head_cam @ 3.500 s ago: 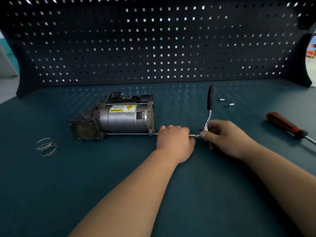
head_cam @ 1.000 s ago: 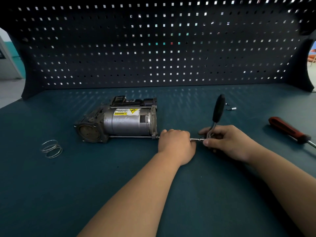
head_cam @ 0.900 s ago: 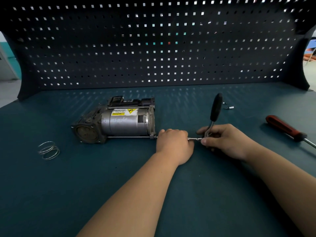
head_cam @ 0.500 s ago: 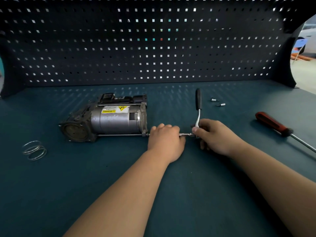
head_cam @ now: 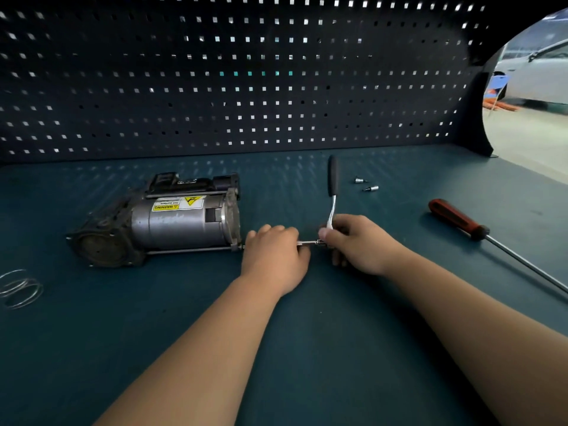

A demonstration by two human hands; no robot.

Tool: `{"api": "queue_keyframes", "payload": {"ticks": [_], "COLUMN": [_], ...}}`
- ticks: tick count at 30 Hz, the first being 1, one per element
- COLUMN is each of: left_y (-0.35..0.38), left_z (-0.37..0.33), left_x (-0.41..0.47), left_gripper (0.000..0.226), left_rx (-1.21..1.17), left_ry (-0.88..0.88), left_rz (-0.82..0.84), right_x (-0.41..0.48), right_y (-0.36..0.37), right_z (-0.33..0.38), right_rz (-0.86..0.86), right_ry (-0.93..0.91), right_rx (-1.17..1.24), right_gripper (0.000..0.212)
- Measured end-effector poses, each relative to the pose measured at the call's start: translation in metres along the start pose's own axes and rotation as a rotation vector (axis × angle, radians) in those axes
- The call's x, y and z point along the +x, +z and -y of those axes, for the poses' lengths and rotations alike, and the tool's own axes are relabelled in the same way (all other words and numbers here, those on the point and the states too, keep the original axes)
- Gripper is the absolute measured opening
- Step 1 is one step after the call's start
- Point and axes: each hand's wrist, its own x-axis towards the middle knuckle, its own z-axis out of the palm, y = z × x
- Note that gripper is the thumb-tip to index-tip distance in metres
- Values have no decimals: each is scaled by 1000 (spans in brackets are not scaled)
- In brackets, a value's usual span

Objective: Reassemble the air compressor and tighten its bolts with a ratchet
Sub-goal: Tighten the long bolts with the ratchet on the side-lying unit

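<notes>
My left hand (head_cam: pixel 275 252) curls round the extension bar (head_cam: pixel 307 242), air compressor (head_cam: pixel 172 222) just to its left | bar lies left-right, in line with the long bolt (head_cam: pixel 190 249) | my right hand (head_cam: pixel 356 244) grips the ratchet (head_cam: pixel 333 179) head, handle pointing away from me.

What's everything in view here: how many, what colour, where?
air compressor: one, grey with yellow label, left of centre
ratchet: one, silver with black handle, centre
extension bar: one, silver, between the grips
small bits: two, silver, behind the ratchet's right
screwdriver: one, red and black handle, right side
wire spring: one, silver, left edge
bench: one, teal, underneath
pegboard: one, dark, at back
left grip: one, curled round the extension bar
right grip: one, pinching the ratchet head
</notes>
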Motion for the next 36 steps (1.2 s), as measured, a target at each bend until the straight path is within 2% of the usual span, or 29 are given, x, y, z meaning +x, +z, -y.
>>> {"api": "queue_keyframes", "payload": {"ticks": [2,4,9,13,17,20,23,24,25,27,30,33,36], "left_y": [0,0,0,-3,-4,-1,1,1,2,1,0,-1,-3], "left_z": [0,-1,-3,-3,-1,0,4,5,6,6,3,1,0], "left_x": [0,0,3,5,4,1,-1,-2,-2,-2,-1,0,3], "left_gripper": [19,19,26,33,33,27,23,22,21,20,21,29,36], "left_rx": [-26,-15,58,99,65,11,-34,-41,-51,-64,-34,41,93], "left_ry": [-9,-7,2,-23,-21,20,17,17,14,2,1,14,-9], "left_rz": [-21,-26,22,88,63,-3,1,10,15,19,34,50,89], "right_x": [3,3,-4,-7,-10,-9,-5,-3,-2,1,1,-3,-5], "right_y": [2,2,-3,-5,-6,-8,-6,-5,-4,-2,-1,-3,-5], "right_z": [4,6,-3,-8,-9,-9,-7,-6,-5,-3,-1,-4,-9], "right_rz": [-36,-44,-22,4,23,6,11,8,-2,-15,-17,-11,4], "right_ry": [101,127,32,-80,-167,-249,-108,-68,-41,32,82,27,-88], "right_rx": [-14,-30,-37,107,-3,-103,67,92,81,52,17,-11,105], "right_gripper": [39,43,33,3,21,24,16,7,8,32,40,33,6]}}
